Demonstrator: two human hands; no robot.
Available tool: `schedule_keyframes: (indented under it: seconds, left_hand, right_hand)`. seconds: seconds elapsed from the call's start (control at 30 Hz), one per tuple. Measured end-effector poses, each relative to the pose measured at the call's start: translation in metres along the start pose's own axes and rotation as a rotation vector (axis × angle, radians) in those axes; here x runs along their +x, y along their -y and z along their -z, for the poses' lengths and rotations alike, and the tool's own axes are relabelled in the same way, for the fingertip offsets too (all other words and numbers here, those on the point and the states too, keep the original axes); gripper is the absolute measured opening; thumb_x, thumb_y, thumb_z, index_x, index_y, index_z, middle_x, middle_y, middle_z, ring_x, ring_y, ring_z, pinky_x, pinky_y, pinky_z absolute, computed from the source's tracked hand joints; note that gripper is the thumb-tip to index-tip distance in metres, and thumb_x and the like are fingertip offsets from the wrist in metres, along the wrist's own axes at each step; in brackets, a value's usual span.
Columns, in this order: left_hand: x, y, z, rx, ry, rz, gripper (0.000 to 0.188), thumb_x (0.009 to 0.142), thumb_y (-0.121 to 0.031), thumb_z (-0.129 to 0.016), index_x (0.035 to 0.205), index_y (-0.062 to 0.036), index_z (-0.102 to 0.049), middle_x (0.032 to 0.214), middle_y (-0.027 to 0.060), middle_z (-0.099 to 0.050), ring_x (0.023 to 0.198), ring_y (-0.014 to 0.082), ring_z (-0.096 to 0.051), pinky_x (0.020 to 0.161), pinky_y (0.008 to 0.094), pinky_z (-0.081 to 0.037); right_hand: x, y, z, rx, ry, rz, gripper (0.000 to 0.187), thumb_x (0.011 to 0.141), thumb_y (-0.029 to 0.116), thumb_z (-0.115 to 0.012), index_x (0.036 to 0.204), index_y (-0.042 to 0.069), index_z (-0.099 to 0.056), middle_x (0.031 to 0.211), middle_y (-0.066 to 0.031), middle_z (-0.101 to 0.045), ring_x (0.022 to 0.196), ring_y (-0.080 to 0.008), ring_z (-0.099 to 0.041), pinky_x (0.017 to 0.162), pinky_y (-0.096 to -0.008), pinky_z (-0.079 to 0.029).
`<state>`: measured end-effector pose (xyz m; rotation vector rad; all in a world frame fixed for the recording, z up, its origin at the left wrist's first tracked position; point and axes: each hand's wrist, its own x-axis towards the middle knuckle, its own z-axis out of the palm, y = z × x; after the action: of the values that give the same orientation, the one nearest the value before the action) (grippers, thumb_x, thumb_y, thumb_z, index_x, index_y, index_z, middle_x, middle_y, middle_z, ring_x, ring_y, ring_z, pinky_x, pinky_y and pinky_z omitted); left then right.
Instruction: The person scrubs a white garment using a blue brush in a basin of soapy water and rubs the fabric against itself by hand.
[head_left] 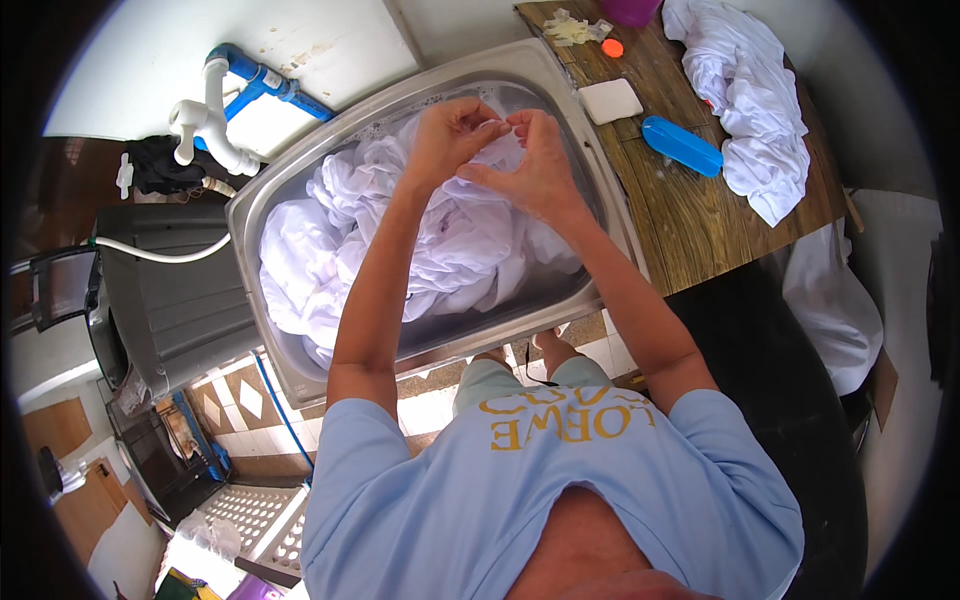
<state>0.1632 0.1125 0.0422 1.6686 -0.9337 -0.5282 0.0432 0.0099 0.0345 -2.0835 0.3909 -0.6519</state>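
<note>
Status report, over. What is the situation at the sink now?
Left hand and right hand close together over metal sink; grip unclear. White laundry heaped inside. Nothing visibly blocking hands.

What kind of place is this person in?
It looks like a laundry area, maybe at home: a metal sink holds a big heap of wet-looking white cloth, and there's a white tap beside it.

Laundry corner, judging by the steel sink (612,205), soaking white cloth (460,240) and tap (210,118).
</note>
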Motion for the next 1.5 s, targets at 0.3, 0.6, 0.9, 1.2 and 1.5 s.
schedule_keyframes:
  seconds: [0.3, 0.6, 0.9, 1.2, 1.5]
  left_hand:
    - [0.032, -0.062, 0.042, -0.251, 0.132, 0.016, 0.016, 0.085, -0.007, -0.064, 0.099, 0.0011, -0.066, 0.087, 0.0035, -0.066, 0.079, 0.0080, -0.059, 0.072, 0.0227, -0.048]
    - [0.037, -0.032, 0.010, -0.359, 0.146, 0.128, 0.017, 0.089, -0.013, -0.060, 0.099, 0.0004, -0.065, 0.085, -0.0016, -0.064, 0.076, 0.0047, -0.055, 0.071, 0.0212, -0.045]
    - [0.070, -0.025, -0.028, -0.237, 0.280, 0.222, 0.021, 0.090, -0.019, -0.060, 0.098, -0.0002, -0.063, 0.082, -0.0014, -0.062, 0.075, 0.0051, -0.055, 0.069, 0.0218, -0.045]
    - [0.065, -0.034, -0.040, -0.412, 0.301, 0.391, 0.021, 0.086, -0.019, -0.066, 0.094, 0.0002, -0.066, 0.081, -0.0004, -0.065, 0.070, 0.0050, -0.057, 0.062, 0.0203, -0.046]
    - [0.057, -0.043, -0.033, -0.936, -0.286, 0.456, 0.018, 0.086, -0.016, -0.064, 0.093, 0.0000, -0.064, 0.087, 0.0067, -0.067, 0.079, 0.0142, -0.065, 0.073, 0.0301, -0.054]
  right_hand:
    - [0.025, 0.002, 0.018, 0.829, 0.042, -0.236, 0.024, 0.074, 0.000, -0.054, 0.098, 0.001, -0.054, 0.081, -0.0040, -0.058, 0.072, -0.0126, -0.056, 0.065, -0.0259, -0.047]
    - [0.018, -0.030, 0.074, 0.975, 0.038, -0.395, 0.030, 0.079, -0.001, -0.053, 0.109, 0.002, -0.053, 0.082, -0.0029, -0.058, 0.070, -0.0086, -0.054, 0.067, -0.0215, -0.044]
    - [0.007, -0.069, 0.082, 1.093, -0.076, -0.468, 0.020, 0.091, 0.011, -0.057, 0.108, 0.002, -0.055, 0.091, -0.0028, -0.062, 0.077, -0.0074, -0.060, 0.068, -0.0223, -0.050]
    - [0.012, -0.079, 0.081, 1.184, -0.092, -0.452, 0.018, 0.092, 0.011, -0.055, 0.107, 0.002, -0.055, 0.091, -0.0022, -0.063, 0.077, -0.0074, -0.060, 0.070, -0.0213, -0.049]
    - [-0.004, -0.054, 0.075, 0.168, -0.200, 0.151, 0.033, 0.077, 0.005, -0.066, 0.108, 0.003, -0.055, 0.101, -0.0115, -0.057, 0.094, -0.0219, -0.058, 0.077, -0.0306, -0.048]
